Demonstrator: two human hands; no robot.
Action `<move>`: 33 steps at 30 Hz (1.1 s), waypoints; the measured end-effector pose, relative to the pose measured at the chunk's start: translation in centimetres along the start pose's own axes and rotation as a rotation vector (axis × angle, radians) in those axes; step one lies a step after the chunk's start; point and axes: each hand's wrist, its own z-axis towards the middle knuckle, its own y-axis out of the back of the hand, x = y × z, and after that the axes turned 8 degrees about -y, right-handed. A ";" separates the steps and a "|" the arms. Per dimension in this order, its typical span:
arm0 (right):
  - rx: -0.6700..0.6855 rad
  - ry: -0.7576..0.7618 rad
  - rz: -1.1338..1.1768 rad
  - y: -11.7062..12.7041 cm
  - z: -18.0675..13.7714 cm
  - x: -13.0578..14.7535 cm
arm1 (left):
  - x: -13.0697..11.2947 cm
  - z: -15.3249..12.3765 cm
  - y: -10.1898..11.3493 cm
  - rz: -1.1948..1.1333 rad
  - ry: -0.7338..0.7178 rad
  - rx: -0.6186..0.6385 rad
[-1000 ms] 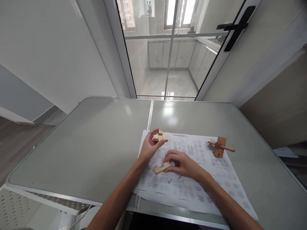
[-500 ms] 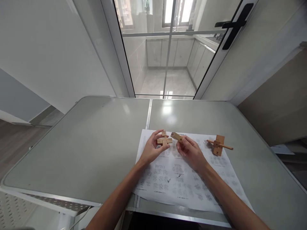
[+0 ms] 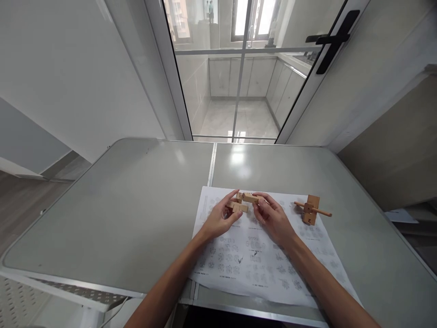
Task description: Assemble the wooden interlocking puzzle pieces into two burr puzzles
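Between its thumb and fingers, my left hand (image 3: 220, 217) grips an assembly of interlocking wooden puzzle pieces (image 3: 239, 207), tilted above the paper. My right hand (image 3: 274, 219) pinches a single wooden puzzle piece (image 3: 251, 198) by its right end. That piece's left end lies over the upper part of the assembly; whether the two touch I cannot tell. Beneath both hands is a printed instruction sheet (image 3: 239, 278) with rows of small diagrams. At the sheet's right edge stands another group of joined wooden pieces (image 3: 310, 210), marked with a 2 and crossed by a thin rod.
A grey folding table (image 3: 136, 214) with a metal rim carries everything, and a seam (image 3: 212, 164) runs across its middle. Past the far edge is a glass door (image 3: 225, 91) with a black handle (image 3: 332, 40). A cable (image 3: 114, 312) hangs below the near left edge.
My right hand's piece has moved over the top of the assembly. My left hand has tilted the assembly and shifted it slightly right and nearer. The pieces at the sheet's right stayed put.
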 end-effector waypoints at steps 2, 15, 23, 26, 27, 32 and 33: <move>0.001 0.001 -0.013 -0.1 0.0 0.1 | -0.2 0.0 0.0 -0.021 -0.007 0.000; -0.075 0.047 -0.061 0.1 0.1 -0.2 | 0.4 0.2 -0.3 -0.130 0.077 -0.139; -0.122 0.054 -0.013 0.1 0.2 0.2 | -0.4 0.6 0.3 -0.184 0.078 -0.247; -0.110 0.043 0.012 0.4 0.3 0.1 | -0.4 0.5 0.4 -0.143 0.079 -0.249; -0.114 0.043 0.028 0.5 0.4 0.0 | -0.4 0.5 0.4 -0.126 0.082 -0.253; -0.088 0.026 0.097 0.5 0.6 -0.1 | -0.2 0.4 0.0 -0.233 0.130 -0.190; -0.064 0.016 0.107 0.4 0.5 -0.1 | -0.1 0.3 -0.1 -0.263 0.139 -0.164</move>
